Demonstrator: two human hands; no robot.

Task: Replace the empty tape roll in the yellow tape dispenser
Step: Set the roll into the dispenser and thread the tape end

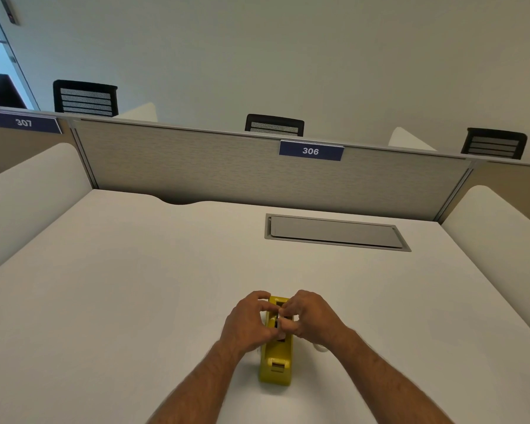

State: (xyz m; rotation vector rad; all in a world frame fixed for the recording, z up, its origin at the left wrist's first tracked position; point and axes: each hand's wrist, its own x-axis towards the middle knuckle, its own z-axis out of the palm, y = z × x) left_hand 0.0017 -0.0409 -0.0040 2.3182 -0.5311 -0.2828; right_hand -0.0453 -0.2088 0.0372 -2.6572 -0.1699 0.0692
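Note:
The yellow tape dispenser (275, 367) stands on the white desk (135, 286), its cutter end toward me. My left hand (248, 322) comes in from the left and my right hand (311, 316) from the right. Their fingertips and thumbs meet over the dispenser's open well. They pinch a small pale piece, the tape roll (280, 315), from both sides, and most of it is hidden by my fingers. A white rounded object (320, 347) peeks out from under my right wrist, and I cannot tell what it is.
A grey cable hatch (334, 232) is set into the desk at the back right. A grey partition (211, 166) labelled 306 closes off the far edge, with white side dividers (28, 185) left and right. Black chairs (84, 97) stand beyond it.

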